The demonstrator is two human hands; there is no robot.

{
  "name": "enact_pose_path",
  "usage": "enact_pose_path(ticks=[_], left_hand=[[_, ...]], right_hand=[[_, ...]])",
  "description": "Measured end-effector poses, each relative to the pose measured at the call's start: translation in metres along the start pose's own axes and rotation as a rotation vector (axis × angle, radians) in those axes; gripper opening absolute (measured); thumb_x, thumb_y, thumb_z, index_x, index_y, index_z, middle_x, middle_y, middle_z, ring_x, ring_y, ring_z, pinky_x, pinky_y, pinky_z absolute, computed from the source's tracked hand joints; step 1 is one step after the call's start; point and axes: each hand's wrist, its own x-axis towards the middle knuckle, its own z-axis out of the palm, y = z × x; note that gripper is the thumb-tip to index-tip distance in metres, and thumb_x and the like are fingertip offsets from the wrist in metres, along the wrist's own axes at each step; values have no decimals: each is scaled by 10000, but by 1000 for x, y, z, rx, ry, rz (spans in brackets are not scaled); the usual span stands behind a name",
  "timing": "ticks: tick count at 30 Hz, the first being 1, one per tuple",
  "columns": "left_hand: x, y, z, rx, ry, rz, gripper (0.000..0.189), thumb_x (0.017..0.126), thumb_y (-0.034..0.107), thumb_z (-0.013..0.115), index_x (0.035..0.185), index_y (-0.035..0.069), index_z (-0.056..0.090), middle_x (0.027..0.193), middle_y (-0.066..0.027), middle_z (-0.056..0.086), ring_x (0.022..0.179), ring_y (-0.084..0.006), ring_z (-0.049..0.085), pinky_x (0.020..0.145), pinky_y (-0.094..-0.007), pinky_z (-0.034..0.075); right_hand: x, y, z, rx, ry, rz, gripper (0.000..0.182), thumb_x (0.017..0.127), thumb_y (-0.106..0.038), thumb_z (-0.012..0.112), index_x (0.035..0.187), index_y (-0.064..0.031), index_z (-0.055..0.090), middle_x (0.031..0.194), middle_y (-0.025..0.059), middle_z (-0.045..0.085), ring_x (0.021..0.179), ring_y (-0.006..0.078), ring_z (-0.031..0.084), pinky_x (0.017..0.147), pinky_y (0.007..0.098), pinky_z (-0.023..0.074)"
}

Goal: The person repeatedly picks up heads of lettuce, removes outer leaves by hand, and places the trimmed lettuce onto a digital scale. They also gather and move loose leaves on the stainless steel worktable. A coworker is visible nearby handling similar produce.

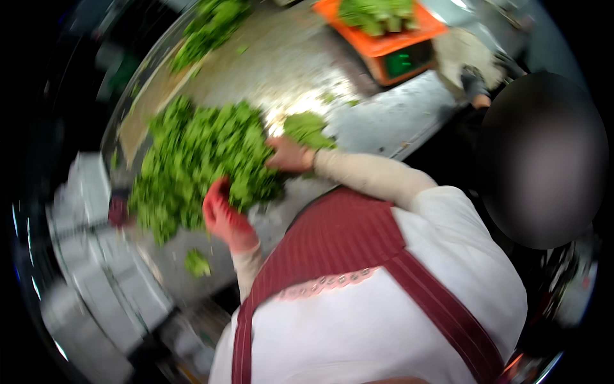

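A large pile of leafy green lettuce (pixel 206 153) lies on the metal table (pixel 288 62) before me. My left hand (pixel 228 216), in a red glove, is at the near edge of the pile with its fingers curved up. Motion blur hides whether it grips any leaves. At the pile's right edge is my right hand (pixel 290 154), its fingertips against the leaves; their grip is unclear. Just beyond that hand lies a smaller piece of lettuce (pixel 309 129). One loose leaf (pixel 197 263) rests on the table below my left hand.
More lettuce (pixel 211 31) lies at the far left. An orange digital scale (pixel 379 48) holds lettuce (pixel 379 17) at the far right. A co-worker's gloved hand (pixel 474 80) is beside the scale. White foam boxes (pixel 103 273) are stacked left of the table.
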Motion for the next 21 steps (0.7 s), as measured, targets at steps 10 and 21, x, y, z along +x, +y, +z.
enact_pose_path(ticks=[10,21], left_hand=[[22,-7,10,-208,-70,-284,319,926,107,618,1204,-39,563,1133,-141,637,1044,-232,619,964,-359,476],[68,-13,65,-76,-837,-639,572,849,149,721,1319,-52,464,1171,-88,614,1017,-160,589,870,-243,465]], right_hand=[[-46,-62,-103,211,69,-205,427,826,-238,720,1164,2,619,979,74,672,879,124,598,801,272,489],[-37,-89,-166,232,-61,-89,447,885,-251,664,1231,21,583,1057,35,628,965,107,570,855,233,462]])
